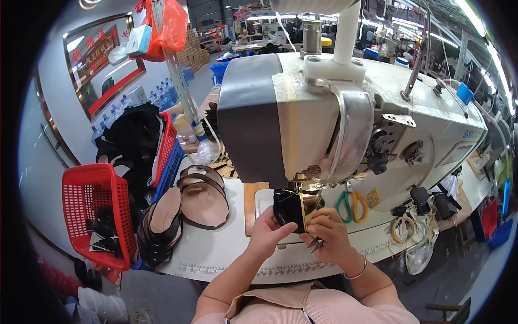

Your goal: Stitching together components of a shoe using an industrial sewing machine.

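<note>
A black fabric or leather piece (290,209) lies under the needle area of a large sewing machine (251,113). My left hand (268,235) grips its left side, thumb on top near the front edge. My right hand (332,232) is closed at the piece's right side, fingertips by a narrow tan strip (305,218) along that edge. Silver pointed blades of thread snips (315,246) stick out from under my right fingers; their handle is hidden in the hand. The needle tip and the right fingertips' exact contact cannot be made out.
Green- and yellow-handled scissors (352,207) lie right of the needle. Stacked beige and black cut pieces (202,202) sit at left, beside a red basket (89,186). Tape rolls (403,229) and a clear bag lie at right. A printed ruler (232,270) follows the table's front edge.
</note>
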Action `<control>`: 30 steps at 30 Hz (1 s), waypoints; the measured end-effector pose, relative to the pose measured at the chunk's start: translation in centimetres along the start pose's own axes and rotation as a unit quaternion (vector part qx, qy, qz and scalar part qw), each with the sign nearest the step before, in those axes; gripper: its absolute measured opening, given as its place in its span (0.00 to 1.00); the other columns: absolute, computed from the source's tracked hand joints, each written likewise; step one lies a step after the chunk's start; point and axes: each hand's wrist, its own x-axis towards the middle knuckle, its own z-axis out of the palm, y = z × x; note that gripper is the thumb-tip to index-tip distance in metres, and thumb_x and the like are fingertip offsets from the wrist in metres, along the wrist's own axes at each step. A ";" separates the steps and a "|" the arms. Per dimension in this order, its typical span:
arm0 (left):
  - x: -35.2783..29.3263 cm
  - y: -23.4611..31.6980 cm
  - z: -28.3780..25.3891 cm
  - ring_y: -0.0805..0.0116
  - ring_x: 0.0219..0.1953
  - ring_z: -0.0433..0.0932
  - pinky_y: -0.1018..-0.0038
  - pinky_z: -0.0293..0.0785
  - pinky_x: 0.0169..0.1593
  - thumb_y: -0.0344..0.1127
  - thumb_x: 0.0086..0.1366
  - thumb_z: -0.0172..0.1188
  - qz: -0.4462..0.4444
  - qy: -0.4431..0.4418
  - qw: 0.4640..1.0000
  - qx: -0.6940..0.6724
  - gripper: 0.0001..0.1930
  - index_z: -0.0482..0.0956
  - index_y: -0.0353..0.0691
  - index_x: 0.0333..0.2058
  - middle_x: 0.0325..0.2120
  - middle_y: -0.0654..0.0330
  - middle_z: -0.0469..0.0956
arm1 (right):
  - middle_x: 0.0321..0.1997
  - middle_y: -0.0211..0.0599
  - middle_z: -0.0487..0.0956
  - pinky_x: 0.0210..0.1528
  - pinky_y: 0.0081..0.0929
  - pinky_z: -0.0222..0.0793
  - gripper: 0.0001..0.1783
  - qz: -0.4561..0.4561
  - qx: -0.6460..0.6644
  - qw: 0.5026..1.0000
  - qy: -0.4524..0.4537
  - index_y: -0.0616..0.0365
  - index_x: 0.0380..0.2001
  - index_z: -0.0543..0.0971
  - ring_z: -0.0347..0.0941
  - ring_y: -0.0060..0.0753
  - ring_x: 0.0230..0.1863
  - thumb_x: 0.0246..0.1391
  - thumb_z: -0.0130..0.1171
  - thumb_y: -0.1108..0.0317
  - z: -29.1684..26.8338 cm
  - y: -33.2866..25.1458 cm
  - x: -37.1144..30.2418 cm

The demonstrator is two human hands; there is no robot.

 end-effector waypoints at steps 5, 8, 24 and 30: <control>0.4 0.3 0.5 0.78 0.37 0.73 0.80 0.71 0.42 0.25 0.52 0.63 -0.010 0.021 1.000 0.001 0.19 0.68 0.34 0.42 0.35 0.63 0.74 | 0.26 0.31 0.74 0.34 0.30 0.67 0.09 -0.025 0.014 1.000 -0.007 0.56 0.22 0.74 0.69 0.38 0.36 0.37 0.66 0.71 -0.4 0.8 0.3; 1.2 0.8 0.3 0.78 0.36 0.73 0.80 0.71 0.42 0.25 0.52 0.62 -0.007 0.034 0.999 0.019 0.18 0.68 0.35 0.42 0.34 0.63 0.74 | 0.27 0.36 0.75 0.33 0.29 0.66 0.12 -0.013 0.122 0.992 -0.018 0.59 0.26 0.71 0.70 0.39 0.31 0.38 0.65 0.77 0.0 1.7 0.8; 3.3 1.8 0.4 0.77 0.36 0.74 0.80 0.70 0.41 0.28 0.53 0.63 0.004 0.049 0.999 0.022 0.17 0.70 0.33 0.41 0.34 0.61 0.76 | 0.16 0.34 0.71 0.22 0.22 0.58 0.07 0.122 0.176 0.976 -0.037 0.63 0.20 0.75 0.63 0.24 0.19 0.46 0.61 0.72 0.7 2.2 1.4; 4.0 2.6 -0.6 0.77 0.34 0.75 0.82 0.70 0.38 0.29 0.53 0.62 -0.046 0.028 0.998 -0.025 0.17 0.69 0.33 0.41 0.34 0.61 0.76 | 0.17 0.28 0.71 0.21 0.17 0.58 0.08 0.253 0.206 0.944 -0.048 0.64 0.25 0.78 0.61 0.14 0.20 0.50 0.59 0.68 0.8 1.4 1.7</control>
